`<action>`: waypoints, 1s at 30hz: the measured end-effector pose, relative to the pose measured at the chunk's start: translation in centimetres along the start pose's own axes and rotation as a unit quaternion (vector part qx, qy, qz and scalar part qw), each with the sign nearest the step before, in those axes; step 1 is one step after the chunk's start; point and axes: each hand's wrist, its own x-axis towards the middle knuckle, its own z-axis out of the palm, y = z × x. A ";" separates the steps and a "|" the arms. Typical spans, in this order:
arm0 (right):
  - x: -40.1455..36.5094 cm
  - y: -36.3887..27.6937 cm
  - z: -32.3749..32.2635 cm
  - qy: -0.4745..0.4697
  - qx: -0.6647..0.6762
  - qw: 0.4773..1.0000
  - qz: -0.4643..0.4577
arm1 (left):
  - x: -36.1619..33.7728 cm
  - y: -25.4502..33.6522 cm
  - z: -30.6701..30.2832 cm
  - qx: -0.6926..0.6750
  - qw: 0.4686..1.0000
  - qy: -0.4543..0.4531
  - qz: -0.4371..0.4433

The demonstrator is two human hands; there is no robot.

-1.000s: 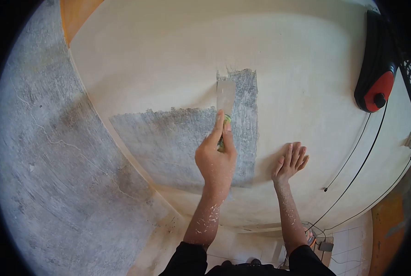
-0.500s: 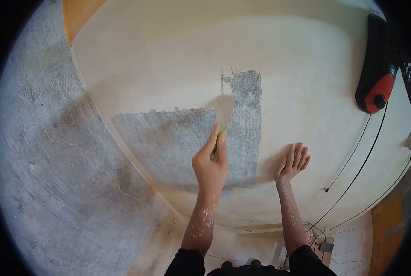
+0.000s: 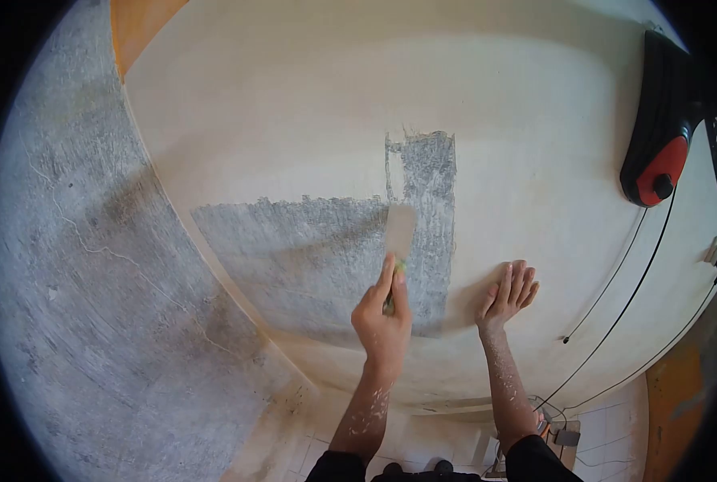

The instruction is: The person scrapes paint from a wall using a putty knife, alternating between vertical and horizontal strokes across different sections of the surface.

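Note:
In my left hand (image 3: 384, 313) is a putty knife (image 3: 401, 229), its handle green where it shows between the fingers. The broad blade points up and lies over the bare grey patch (image 3: 310, 241) on the cream wall (image 3: 294, 112). A narrow strip of cream paint (image 3: 395, 173) still stands just above the blade, left of the patch's tall column. My right hand (image 3: 509, 293) rests with fingers stretched against the cream wall, right of the patch. White flakes speckle both forearms.
A grey, scraped wall (image 3: 117, 265) with a pale crack meets this wall at the left corner. At upper right hangs a black and red device (image 3: 663, 165) with cables (image 3: 615, 321) running down. Below right, a small wooden stand (image 3: 565, 438) with cords is on the tiled floor (image 3: 615, 418).
My left hand has drawn the putty knife downward and slightly right, from the top of the grey patch toward its middle. My right hand stays pressed on the wall. The view has shifted slightly.

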 end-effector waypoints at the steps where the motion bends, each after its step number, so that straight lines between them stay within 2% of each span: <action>1: -0.1 0.0 -0.2 -0.001 0.000 1.000 -0.002 | 0.3 0.4 -0.3 -0.007 1.000 -0.002 -0.008; 4: -0.4 0.2 0.1 0.008 0.012 1.000 0.010 | 1.7 1.3 -1.4 -0.028 0.999 -0.013 -0.035; 7: -0.3 0.0 0.0 0.005 0.013 1.000 0.018 | 0.5 0.4 -1.5 0.012 1.000 -0.014 -0.019; 10: -0.4 0.0 0.1 0.007 0.020 1.000 0.017 | 2.3 0.2 0.2 -0.011 0.999 0.029 0.017; 13: -0.4 0.2 -0.1 0.005 0.021 1.000 0.008 | 5.8 3.3 0.0 -0.041 0.999 0.020 -0.003; 18: -0.3 0.4 0.0 0.011 0.023 1.000 -0.011 | -0.9 -1.2 1.0 0.006 1.000 0.013 0.027; 21: -0.6 0.2 -0.3 0.002 0.021 1.000 0.001 | 1.3 0.7 0.9 -0.019 0.998 0.057 0.018; 24: 0.0 0.1 0.1 0.011 0.024 1.000 0.006 | 1.6 -0.8 0.1 -0.015 0.998 0.043 0.043; 27: -0.1 0.4 0.2 0.021 0.027 0.999 0.001 | -1.0 -1.8 0.4 0.032 0.999 0.014 0.032; 30: -0.7 0.3 -0.1 0.018 0.035 0.999 -0.001 | 2.4 1.1 0.9 -0.007 0.999 0.033 0.010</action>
